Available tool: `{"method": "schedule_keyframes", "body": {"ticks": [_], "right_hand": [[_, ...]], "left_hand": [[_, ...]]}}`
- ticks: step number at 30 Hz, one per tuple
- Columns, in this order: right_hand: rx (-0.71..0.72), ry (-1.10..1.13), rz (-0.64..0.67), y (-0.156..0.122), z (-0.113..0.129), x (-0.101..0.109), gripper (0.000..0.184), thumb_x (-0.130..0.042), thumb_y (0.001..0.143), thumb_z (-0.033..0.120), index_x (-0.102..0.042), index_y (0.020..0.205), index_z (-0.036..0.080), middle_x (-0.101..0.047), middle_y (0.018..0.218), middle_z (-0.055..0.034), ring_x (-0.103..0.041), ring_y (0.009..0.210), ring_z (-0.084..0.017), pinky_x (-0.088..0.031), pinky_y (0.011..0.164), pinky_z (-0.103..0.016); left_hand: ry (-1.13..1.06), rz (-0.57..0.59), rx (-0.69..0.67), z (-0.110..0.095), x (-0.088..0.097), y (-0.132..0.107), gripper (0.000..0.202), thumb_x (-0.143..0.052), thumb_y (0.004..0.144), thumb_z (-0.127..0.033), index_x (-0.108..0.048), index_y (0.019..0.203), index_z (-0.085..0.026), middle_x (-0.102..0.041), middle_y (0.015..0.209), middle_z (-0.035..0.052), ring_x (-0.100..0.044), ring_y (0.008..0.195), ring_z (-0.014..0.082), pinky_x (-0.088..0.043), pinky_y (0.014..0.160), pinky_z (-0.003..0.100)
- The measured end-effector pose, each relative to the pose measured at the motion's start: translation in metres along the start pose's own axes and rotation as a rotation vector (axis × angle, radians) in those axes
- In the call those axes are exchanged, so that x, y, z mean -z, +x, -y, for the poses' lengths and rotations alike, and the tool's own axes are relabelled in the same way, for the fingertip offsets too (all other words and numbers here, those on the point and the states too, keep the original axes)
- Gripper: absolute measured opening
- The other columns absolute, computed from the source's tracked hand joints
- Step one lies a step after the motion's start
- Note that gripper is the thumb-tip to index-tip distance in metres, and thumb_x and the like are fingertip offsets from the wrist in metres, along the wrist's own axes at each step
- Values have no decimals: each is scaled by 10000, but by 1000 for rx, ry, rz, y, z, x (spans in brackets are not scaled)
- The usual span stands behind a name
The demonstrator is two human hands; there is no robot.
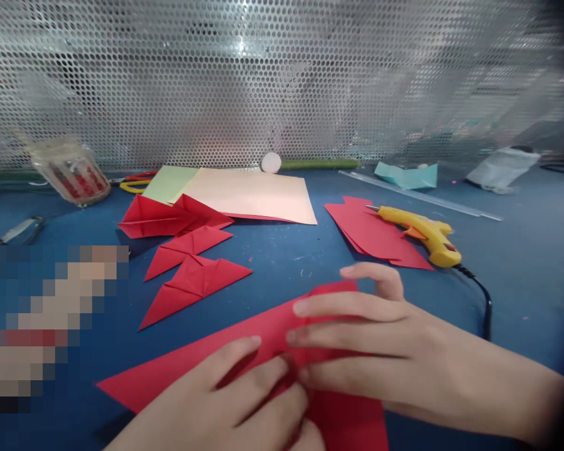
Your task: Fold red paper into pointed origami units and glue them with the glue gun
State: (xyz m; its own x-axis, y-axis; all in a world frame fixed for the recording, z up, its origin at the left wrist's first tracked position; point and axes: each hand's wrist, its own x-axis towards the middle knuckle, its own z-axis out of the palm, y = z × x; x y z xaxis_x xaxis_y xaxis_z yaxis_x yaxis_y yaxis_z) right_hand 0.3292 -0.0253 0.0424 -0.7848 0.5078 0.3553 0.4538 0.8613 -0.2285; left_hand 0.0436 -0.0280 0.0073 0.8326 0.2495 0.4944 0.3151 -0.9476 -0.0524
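Both of my hands press on a red paper sheet (169, 373) that lies on the blue table (282, 257) right in front of me. My left hand (225, 401) rests on the sheet's lower middle, its fingers bent and pinching a fold. Coming in from the right, my right hand (357, 338) lies flat across the sheet with its fingers stretched out to the left, holding the paper down. The fingertips of the two hands meet near the fold.
Three folded red paper triangles (188, 250) lie to the upper left. Pink and green sheets (249, 194) sit behind them. A yellow glue gun (423, 235) rests on red paper pieces (371, 235), with its cable trailing right. At far left stands a jar (70, 169); a perforated metal screen (282, 75) forms the back.
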Motion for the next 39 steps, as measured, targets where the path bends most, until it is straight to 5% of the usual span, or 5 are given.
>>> {"method": "schedule_keyframes", "body": {"ticks": [8,15,24,29,39], "right_hand": [[-327,645,-252,9,10,10,125,-793,1058,318,-903,1034,373,-908,924,17,-872,809,-194,-680,761,-253],[-915,1258,-287,19,15,-5,153,-972,832,384,-881,939,325,-889,875,7,-894,941,-307,-728,753,-336],[-853,303,-216,15,8,-20,400,-553,1064,543,-711,808,281,-821,772,-53,-753,636,-281,-536,555,-377],[-746,138,-180,11,5,-21,497,-512,1091,459,-552,627,287,-682,605,-27,-628,528,-215,-434,526,-349],[-626,87,-155,13,9,-31,380,-575,1110,279,-627,734,260,-655,745,-27,-650,700,-222,-523,641,-320]], "left_hand": [[-219,-188,502,7,39,10,383,-613,1084,-159,-680,1316,-456,-847,1062,-164,-823,973,108,-560,1077,176],[-88,-138,437,23,47,26,296,-563,1104,-251,-622,1368,-372,-739,1308,-63,-762,1199,90,-559,1049,114],[136,182,89,25,19,5,579,-419,1004,31,-708,1441,-217,-583,1711,25,-399,1680,290,-345,1364,597],[110,176,58,20,17,10,507,-325,1140,-104,-793,1318,-184,-827,1377,50,-819,1220,248,-657,1032,366],[191,110,66,8,9,14,415,-423,1181,-221,-829,1177,-133,-866,1062,104,-810,928,250,-647,896,318]]}}
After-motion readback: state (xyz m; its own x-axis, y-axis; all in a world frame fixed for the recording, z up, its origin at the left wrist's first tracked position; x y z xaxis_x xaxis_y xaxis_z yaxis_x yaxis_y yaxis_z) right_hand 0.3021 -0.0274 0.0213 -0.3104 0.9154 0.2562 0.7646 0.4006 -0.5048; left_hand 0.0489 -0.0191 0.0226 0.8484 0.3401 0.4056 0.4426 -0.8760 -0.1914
